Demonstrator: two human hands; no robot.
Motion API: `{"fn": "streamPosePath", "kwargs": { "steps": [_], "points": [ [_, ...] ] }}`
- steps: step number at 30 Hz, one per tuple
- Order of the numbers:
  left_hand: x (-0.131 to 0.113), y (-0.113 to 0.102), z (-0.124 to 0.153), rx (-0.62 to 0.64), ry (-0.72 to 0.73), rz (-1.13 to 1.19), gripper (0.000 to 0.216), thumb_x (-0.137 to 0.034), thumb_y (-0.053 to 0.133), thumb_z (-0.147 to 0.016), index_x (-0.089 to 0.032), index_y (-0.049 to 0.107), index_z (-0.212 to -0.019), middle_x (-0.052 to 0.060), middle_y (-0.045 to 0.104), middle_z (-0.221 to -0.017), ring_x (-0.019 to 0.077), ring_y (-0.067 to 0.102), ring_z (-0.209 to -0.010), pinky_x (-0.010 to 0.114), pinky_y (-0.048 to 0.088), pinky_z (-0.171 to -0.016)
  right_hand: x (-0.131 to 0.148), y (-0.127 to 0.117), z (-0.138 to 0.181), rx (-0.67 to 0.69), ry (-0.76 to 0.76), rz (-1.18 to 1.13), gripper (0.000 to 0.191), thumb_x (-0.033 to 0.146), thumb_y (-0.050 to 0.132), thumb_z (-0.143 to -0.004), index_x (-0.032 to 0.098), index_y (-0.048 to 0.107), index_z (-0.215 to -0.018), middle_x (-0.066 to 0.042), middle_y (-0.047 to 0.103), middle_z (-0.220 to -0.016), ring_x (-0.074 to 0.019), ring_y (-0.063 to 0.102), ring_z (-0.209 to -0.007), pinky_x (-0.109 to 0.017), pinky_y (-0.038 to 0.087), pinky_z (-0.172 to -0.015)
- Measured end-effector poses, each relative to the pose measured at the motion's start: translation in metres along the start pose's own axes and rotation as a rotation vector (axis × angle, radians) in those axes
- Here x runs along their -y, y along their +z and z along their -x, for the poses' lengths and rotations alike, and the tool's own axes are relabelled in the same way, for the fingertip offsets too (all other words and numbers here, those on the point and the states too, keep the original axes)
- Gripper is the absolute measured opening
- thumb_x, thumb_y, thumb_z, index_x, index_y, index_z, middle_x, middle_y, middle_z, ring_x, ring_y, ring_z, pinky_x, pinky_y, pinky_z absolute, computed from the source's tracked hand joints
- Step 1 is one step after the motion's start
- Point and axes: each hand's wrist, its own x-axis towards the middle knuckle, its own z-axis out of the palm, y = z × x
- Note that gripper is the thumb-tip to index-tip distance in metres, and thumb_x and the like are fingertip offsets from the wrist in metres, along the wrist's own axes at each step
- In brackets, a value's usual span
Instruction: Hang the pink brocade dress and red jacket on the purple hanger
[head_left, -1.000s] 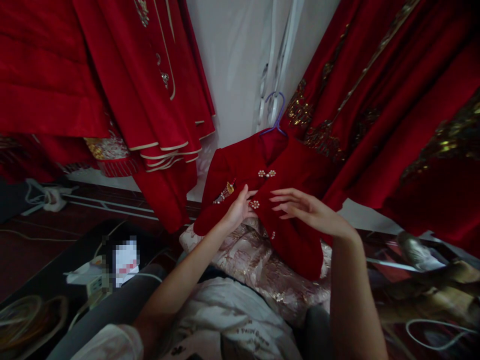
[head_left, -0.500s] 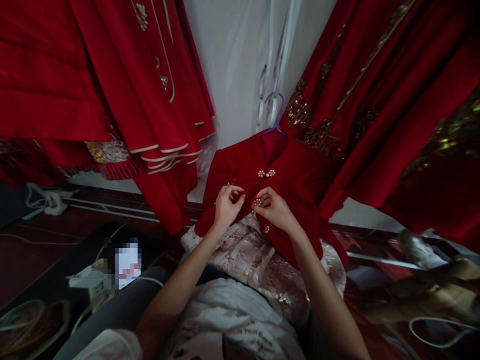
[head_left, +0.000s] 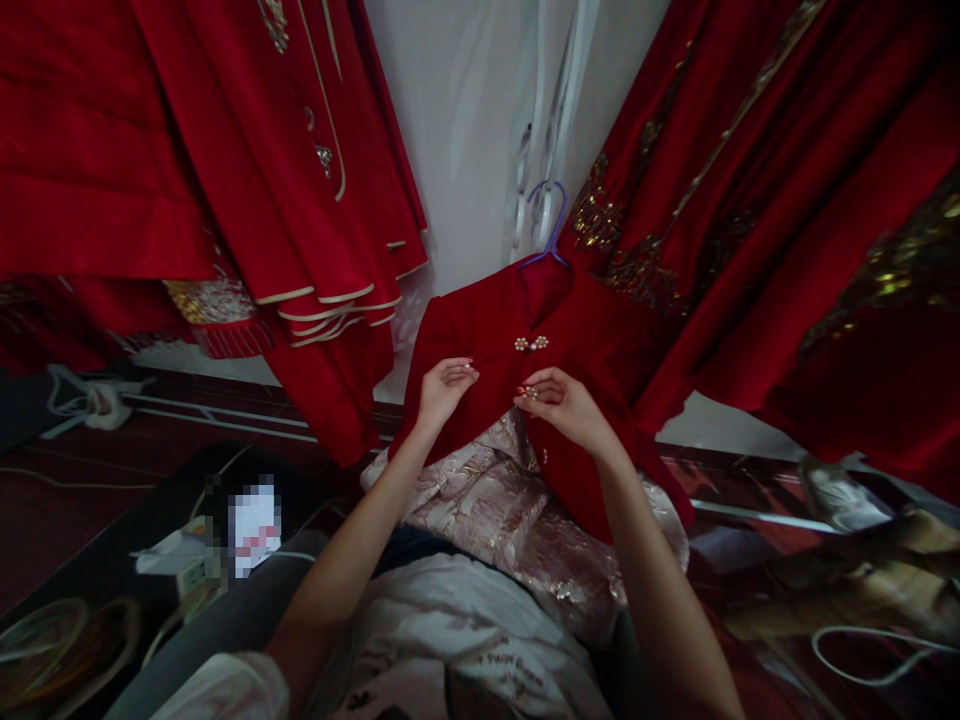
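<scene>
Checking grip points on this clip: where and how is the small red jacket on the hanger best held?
Grip the jacket at its front opening edges beside the pearl clasp, coming from the front. It hangs facing the camera on a purple hanger, and the left hand and right hand already pinch there.

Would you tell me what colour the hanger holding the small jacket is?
The hanger is purple, clearest in the head view, above the red jacket.
</scene>
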Motion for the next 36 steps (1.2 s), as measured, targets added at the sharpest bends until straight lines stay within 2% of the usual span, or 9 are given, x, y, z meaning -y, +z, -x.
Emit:
{"fn": "streamPosePath", "kwargs": {
  "steps": [3,7,16,20,26,32,36],
  "points": [
    [-0.01,-0.001,0.006,0.099,-0.024,0.011,0.028,-0.023,0.078,-0.061,-0.013,0.07,-0.086,0.007,0.073,-0.083,0.0145,0.068,-0.076,0.031,0.053,-0.084,0.011,0.0,0.003,0.021,0.006,-0.099,0.04,0.032,0.084,-0.054,0.018,0.061,-0.084,-0.003,0.069,-0.08,-0.0142,0.065,-0.071,-0.028,0.054,-0.069],
    [-0.017,-0.004,0.013,0.148,-0.023,-0.001,0.029,-0.025,0.078,-0.062,-0.013,0.073,-0.088,0.009,0.074,-0.094,0.0172,0.069,-0.083,0.034,0.052,-0.09,0.017,0.012,0.001,0.016,-0.062,-0.135,0.036,0.033,0.082,-0.059,0.018,0.069,-0.089,-0.004,0.071,-0.085,-0.0151,0.067,-0.077,-0.03,0.055,-0.077],
    [-0.011,-0.003,0.009,0.089,-0.062,0.051,0.03,-0.023,0.078,-0.062,-0.013,0.074,-0.089,0.009,0.075,-0.094,0.0191,0.07,-0.087,0.037,0.052,-0.095,-0.017,0.058,-0.034,-0.154,-0.213,0.123,0.019,0.03,0.066,-0.076,0.019,0.07,-0.092,-0.004,0.071,-0.087,-0.0143,0.065,-0.074,-0.026,0.055,-0.069],
    [-0.01,-0.003,0.006,0.075,-0.048,0.019,0.028,-0.023,0.079,-0.062,-0.012,0.074,-0.088,0.01,0.075,-0.093,0.019,0.071,-0.085,0.037,0.053,-0.093,-0.022,0.068,-0.033,-0.235,-0.257,0.172,0.021,0.031,0.059,-0.082,0.019,0.067,-0.097,-0.006,0.069,-0.094,-0.0145,0.064,-0.08,-0.027,0.056,-0.072],
    [0.001,-0.004,-0.002,0.03,0.016,-0.068,0.024,-0.023,0.077,-0.064,-0.013,0.074,-0.085,0.009,0.075,-0.089,0.0184,0.071,-0.082,0.035,0.055,-0.088,-0.023,0.073,-0.031,-0.224,-0.255,0.205,0.022,0.031,0.051,-0.087,0.02,0.065,-0.101,-0.006,0.068,-0.103,-0.0148,0.064,-0.088,-0.028,0.055,-0.079],
    [0.01,-0.009,-0.013,0.059,0.083,-0.13,0.021,-0.023,0.074,-0.065,-0.013,0.073,-0.084,0.009,0.075,-0.087,0.0179,0.071,-0.078,0.033,0.056,-0.081,-0.025,0.075,-0.036,-0.236,-0.319,0.264,0.02,0.028,0.049,-0.089,0.02,0.064,-0.099,-0.006,0.067,-0.1,-0.0147,0.063,-0.085,-0.028,0.054,-0.078],
    [0.009,-0.01,-0.022,0.125,0.106,-0.212,0.017,-0.023,0.074,-0.065,-0.014,0.072,-0.08,0.007,0.074,-0.081,0.016,0.069,-0.073,0.031,0.055,-0.078,-0.024,0.077,-0.045,-0.252,-0.314,0.287,0.02,0.027,0.049,-0.088,0.02,0.064,-0.098,-0.006,0.067,-0.1,-0.0152,0.063,-0.085,-0.029,0.054,-0.079]
  ]
}}
